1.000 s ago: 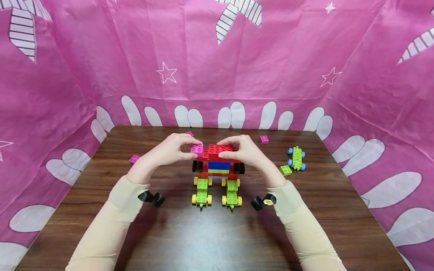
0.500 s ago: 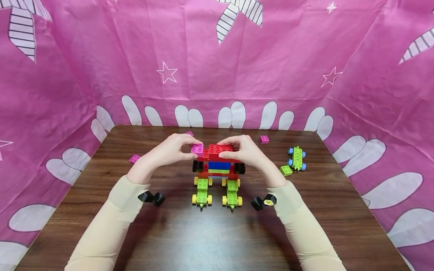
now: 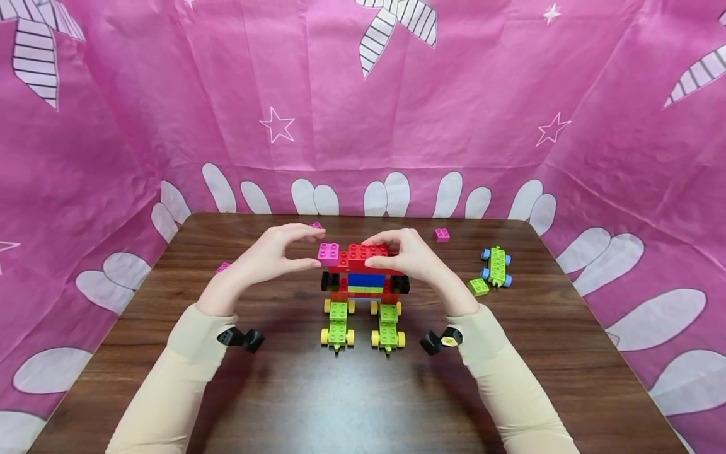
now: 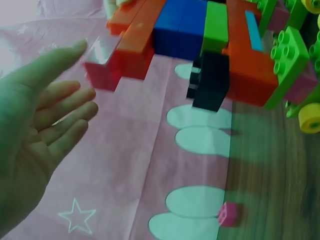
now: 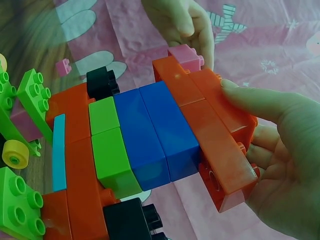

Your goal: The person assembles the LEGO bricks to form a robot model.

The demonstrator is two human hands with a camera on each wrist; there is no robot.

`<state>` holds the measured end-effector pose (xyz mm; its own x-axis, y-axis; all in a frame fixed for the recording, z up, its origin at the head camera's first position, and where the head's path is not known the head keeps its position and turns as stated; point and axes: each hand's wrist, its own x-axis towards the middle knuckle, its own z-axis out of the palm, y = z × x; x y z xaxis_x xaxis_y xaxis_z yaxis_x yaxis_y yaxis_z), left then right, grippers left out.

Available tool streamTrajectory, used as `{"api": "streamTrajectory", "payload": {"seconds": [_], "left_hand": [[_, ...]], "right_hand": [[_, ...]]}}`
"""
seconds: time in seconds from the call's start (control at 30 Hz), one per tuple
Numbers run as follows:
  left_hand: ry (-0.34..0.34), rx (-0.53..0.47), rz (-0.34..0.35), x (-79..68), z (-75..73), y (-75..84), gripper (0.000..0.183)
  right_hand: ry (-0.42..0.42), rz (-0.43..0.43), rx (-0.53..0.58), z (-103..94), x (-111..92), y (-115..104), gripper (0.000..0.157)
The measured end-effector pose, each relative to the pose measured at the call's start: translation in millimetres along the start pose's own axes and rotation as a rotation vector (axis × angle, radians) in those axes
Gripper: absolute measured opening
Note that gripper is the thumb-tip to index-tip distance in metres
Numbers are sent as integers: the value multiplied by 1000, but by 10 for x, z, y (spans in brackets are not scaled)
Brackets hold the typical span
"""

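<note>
A standing figure of toy building bricks is at the middle of the table. Its body stacks blue bricks point(image 5: 150, 135), green bricks point(image 5: 113, 150) and red ones, with a black brick point(image 4: 211, 80) on each side. Below are two lime wheeled bases point(image 3: 338, 328) with yellow wheels. A pink brick point(image 3: 328, 253) sits at the top left corner. My left hand point(image 3: 265, 255) is spread beside that brick, thumb and fingers apart from it. With thumb and fingers, my right hand point(image 3: 407, 255) holds the red brick point(image 3: 358, 253) on top.
Loose pink bricks lie at the back right point(image 3: 442, 235), at the back behind the left hand, and by the left forearm, partly hidden. To the right are a lime brick point(image 3: 478, 287) and a lime wheeled base point(image 3: 497, 266) with blue wheels. A pink curtain point(image 3: 363, 126) surrounds the table.
My left hand has let go of the pink brick and drawn slightly left, its fingers opening. The pink brick stays on the figure; the right hand keeps its hold.
</note>
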<state>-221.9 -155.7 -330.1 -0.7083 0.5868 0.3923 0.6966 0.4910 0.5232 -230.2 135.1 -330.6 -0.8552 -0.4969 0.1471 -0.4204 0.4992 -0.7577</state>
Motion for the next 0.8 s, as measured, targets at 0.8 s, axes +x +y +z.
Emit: {"api": "streamTrajectory", "payload": {"seconds": [0.8], "left_hand": [[304,103,-294,-778,-234,-1167,45]], "right_hand": [[-37,-11,-44,-43,23,-80,34]]}}
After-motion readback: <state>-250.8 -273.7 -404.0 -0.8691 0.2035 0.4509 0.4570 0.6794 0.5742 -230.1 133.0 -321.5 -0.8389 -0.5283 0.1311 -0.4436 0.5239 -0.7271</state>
